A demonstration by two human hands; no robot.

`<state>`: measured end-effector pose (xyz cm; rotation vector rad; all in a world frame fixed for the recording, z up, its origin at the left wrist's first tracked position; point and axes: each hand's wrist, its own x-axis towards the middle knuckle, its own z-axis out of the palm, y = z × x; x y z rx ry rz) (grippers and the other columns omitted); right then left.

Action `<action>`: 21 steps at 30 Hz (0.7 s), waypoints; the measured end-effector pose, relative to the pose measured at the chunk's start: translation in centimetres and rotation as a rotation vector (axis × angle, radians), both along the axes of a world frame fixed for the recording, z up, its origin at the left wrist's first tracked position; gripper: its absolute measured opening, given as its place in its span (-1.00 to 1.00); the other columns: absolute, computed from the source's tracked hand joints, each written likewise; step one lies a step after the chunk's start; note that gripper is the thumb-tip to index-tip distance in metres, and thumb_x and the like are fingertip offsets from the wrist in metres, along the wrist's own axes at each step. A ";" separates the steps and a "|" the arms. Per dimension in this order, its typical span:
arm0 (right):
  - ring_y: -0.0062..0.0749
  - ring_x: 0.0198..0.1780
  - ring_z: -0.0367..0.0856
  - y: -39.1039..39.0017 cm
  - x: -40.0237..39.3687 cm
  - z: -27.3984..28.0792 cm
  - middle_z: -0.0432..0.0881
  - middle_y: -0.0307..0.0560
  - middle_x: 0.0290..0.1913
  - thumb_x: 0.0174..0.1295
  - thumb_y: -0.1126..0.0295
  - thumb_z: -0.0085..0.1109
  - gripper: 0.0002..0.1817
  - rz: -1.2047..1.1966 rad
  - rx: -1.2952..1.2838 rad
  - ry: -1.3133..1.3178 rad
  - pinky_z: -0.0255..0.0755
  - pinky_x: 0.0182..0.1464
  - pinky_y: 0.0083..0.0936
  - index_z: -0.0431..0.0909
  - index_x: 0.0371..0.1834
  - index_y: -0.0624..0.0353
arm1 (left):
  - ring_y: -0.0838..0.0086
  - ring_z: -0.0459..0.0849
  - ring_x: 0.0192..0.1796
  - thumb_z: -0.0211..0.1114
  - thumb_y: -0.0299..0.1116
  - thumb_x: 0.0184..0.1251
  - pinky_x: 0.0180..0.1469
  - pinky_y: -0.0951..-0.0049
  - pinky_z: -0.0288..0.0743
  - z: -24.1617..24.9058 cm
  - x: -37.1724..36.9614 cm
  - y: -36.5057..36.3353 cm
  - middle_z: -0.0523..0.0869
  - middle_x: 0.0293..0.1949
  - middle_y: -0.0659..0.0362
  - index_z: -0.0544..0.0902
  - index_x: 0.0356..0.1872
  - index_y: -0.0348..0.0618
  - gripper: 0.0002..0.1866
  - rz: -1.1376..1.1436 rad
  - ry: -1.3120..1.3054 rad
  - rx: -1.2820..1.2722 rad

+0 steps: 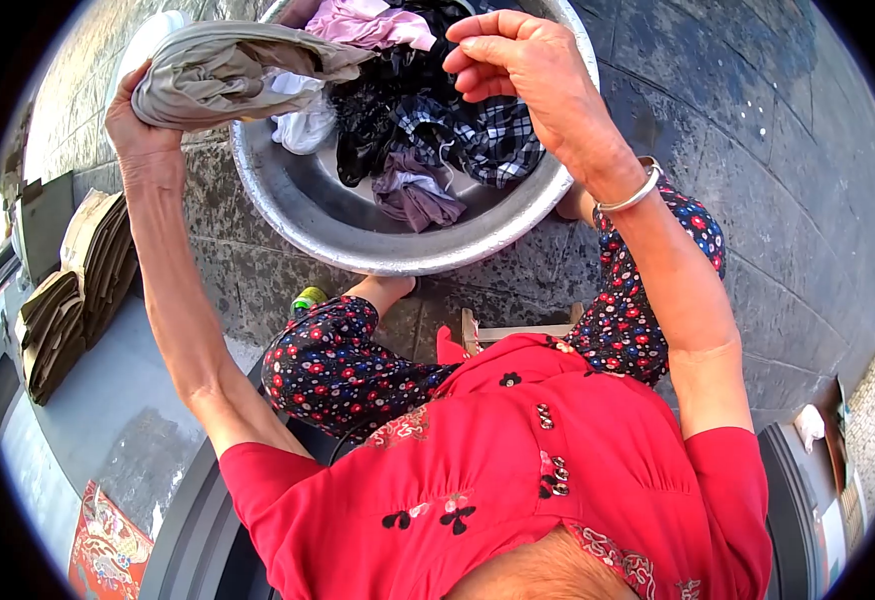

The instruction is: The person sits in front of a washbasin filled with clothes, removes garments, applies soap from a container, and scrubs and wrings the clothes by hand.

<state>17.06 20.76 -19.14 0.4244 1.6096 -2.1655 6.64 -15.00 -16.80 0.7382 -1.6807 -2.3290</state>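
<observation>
My left hand [145,135] is raised to the left of a large metal basin [303,222], closed around a folded grey-beige cloth [223,78]. The cloth's narrow end stretches right, over the basin. Above the basin's right side is my right hand [518,70], its fingers loosely bent and nothing visible in them. Inside the basin lie a pink cloth [373,22], a white cloth [306,125], dark cloth [373,105], a black-and-white checked garment [503,140] and a mauve cloth [418,195].
Dark, wet-looking paving [698,110] surrounds the basin. Below it is part of a wooden stool or frame [523,333] between my legs. Stacked folded cardboard [73,290] stands at left. A white rounded object [148,45] sits behind my left hand.
</observation>
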 end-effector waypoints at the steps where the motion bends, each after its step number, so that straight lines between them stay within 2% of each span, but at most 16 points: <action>1: -0.58 -0.48 0.58 -0.5 0.1 0.3 0.62 -0.15 -0.41 0.22 0.49 0.00 -0.83 0.011 0.029 0.016 0.48 -0.43 -0.66 0.55 -0.21 0.32 | 0.09 0.65 -0.07 0.09 -0.47 0.21 0.08 0.07 0.54 1.2 0.7 0.9 0.66 -0.11 -0.13 0.61 -0.18 -0.38 -0.76 0.017 0.033 -0.062; 2: -0.55 -0.51 0.58 -1.3 -0.2 -1.2 0.63 -0.11 -0.43 0.27 0.42 -0.02 -0.80 0.033 0.033 0.068 0.47 -0.49 -0.65 0.56 -0.23 0.32 | 0.10 0.67 -0.09 0.08 -0.49 0.23 0.05 0.07 0.57 2.3 1.4 1.7 0.67 -0.12 -0.12 0.63 -0.18 -0.35 -0.78 0.030 0.066 -0.125; 4: -0.57 -0.34 0.63 -2.9 0.3 -4.0 0.66 -0.12 -0.31 0.22 0.41 0.10 -0.73 0.057 0.080 0.288 0.55 -0.26 -0.67 0.55 -0.06 0.29 | 0.13 0.69 -0.13 0.06 -0.52 0.25 -0.03 0.09 0.62 3.9 2.7 1.6 0.68 -0.16 -0.11 0.65 -0.20 -0.31 -0.78 0.005 0.081 -0.113; 6: -0.42 -0.29 0.67 -5.3 -0.4 -7.4 0.67 -0.06 -0.26 0.07 0.38 0.20 -0.62 0.118 0.386 0.494 0.54 -0.22 -0.58 0.53 0.00 0.23 | 0.15 0.71 -0.22 0.14 -0.57 0.18 -0.14 0.18 0.67 4.7 3.8 0.7 0.69 -0.23 -0.11 0.66 -0.29 -0.35 -0.84 -0.199 0.180 -0.010; 8: -0.15 -0.21 0.67 -7.6 0.1 -8.9 0.67 0.03 -0.22 -0.06 0.34 0.29 -0.51 0.116 0.698 0.617 0.52 -0.14 -0.42 0.51 0.03 0.14 | 0.16 0.71 -0.26 0.14 -0.56 0.16 -0.20 0.21 0.69 6.1 5.6 2.2 0.70 -0.25 -0.10 0.66 -0.30 -0.35 -0.84 -0.252 0.218 0.018; 9: 0.03 -0.13 0.61 -8.1 0.4 -8.9 0.63 0.11 -0.18 -0.11 0.28 0.34 -0.46 0.150 0.720 0.632 0.46 -0.07 -0.31 0.50 0.03 0.11 | 0.17 0.71 -0.24 0.10 -0.53 0.20 -0.16 0.18 0.67 6.4 6.2 2.5 0.70 -0.24 -0.09 0.66 -0.26 -0.34 -0.81 -0.327 0.210 0.063; 10: 0.04 -0.13 0.60 -8.5 0.7 -9.4 0.62 0.13 -0.19 -0.10 0.26 0.35 -0.45 0.062 0.683 0.750 0.46 -0.08 -0.28 0.49 0.04 0.09 | 0.18 0.71 -0.22 0.06 -0.49 0.23 -0.11 0.16 0.65 6.9 6.9 3.0 0.70 -0.22 -0.08 0.65 -0.23 -0.32 -0.79 -0.398 0.202 0.105; 12: -0.05 -0.23 0.63 -9.0 0.0 -11.4 0.63 0.12 -0.25 -0.04 0.27 0.34 -0.56 0.083 0.665 0.782 0.47 -0.15 -0.37 0.53 -0.05 0.14 | 0.18 0.71 -0.22 0.09 -0.48 0.21 -0.11 0.18 0.64 6.7 8.1 3.8 0.70 -0.23 -0.08 0.64 -0.23 -0.34 -0.79 -0.453 0.240 0.161; 14: -0.23 -0.35 0.62 -7.6 -0.8 -12.0 0.64 0.06 -0.34 0.07 0.31 0.28 -0.69 0.184 0.586 0.774 0.46 -0.23 -0.48 0.57 -0.13 0.19 | 0.17 0.70 -0.20 0.11 -0.48 0.21 -0.08 0.16 0.62 5.4 8.7 3.5 0.70 -0.21 -0.08 0.63 -0.22 -0.36 -0.79 -0.383 0.159 0.249; 15: -0.01 -0.27 0.60 -7.0 -0.8 -11.9 0.62 0.11 -0.35 -0.01 0.35 0.19 -0.80 0.136 0.529 0.823 0.46 -0.26 -0.32 0.60 -0.32 0.19 | 0.15 0.69 -0.16 0.13 -0.46 0.21 -0.02 0.13 0.59 4.4 9.3 3.2 0.70 -0.20 -0.09 0.62 -0.21 -0.38 -0.78 -0.388 0.160 0.328; 16: -0.58 -0.39 0.55 -6.2 -0.7 -11.7 0.64 -0.12 -0.40 0.17 0.35 0.19 -0.76 0.160 0.551 0.659 0.42 -0.25 -0.58 0.60 -0.15 0.22 | 0.12 0.66 -0.07 0.11 -0.46 0.24 0.09 0.08 0.51 3.0 9.1 2.3 0.68 -0.15 -0.11 0.62 -0.20 -0.39 -0.78 -0.398 0.110 0.456; 18: -0.64 -0.33 0.53 -4.6 -1.1 -12.3 0.65 -0.29 -0.36 0.21 0.33 0.15 -0.77 0.141 0.248 0.392 0.38 -0.19 -0.62 0.62 -0.15 0.21 | 0.14 0.64 -0.04 0.10 -0.49 0.23 0.11 0.11 0.48 -0.4 10.1 2.0 0.67 -0.12 -0.12 0.58 -0.17 -0.45 -0.77 -0.405 0.105 0.655; 20: -0.66 -0.29 0.50 -3.7 -0.3 -9.5 0.64 -0.39 -0.30 0.27 0.27 0.10 -0.78 0.054 0.040 0.264 0.32 -0.15 -0.64 0.62 -0.15 0.15 | 0.15 0.62 -0.01 0.07 -0.45 0.27 0.17 0.09 0.42 -5.0 10.2 1.3 0.65 -0.09 -0.13 0.56 -0.13 -0.44 -0.74 -0.308 -0.087 0.679; 21: -0.69 -0.28 0.49 -3.3 0.1 -8.0 0.64 -0.36 -0.28 0.30 0.21 0.08 -0.77 0.070 0.067 0.201 0.30 -0.17 -0.64 0.62 -0.15 0.07 | 0.16 0.62 0.01 0.06 -0.43 0.30 0.17 0.10 0.42 -6.7 10.6 2.1 0.64 -0.07 -0.13 0.54 -0.09 -0.43 -0.73 -0.187 -0.168 0.582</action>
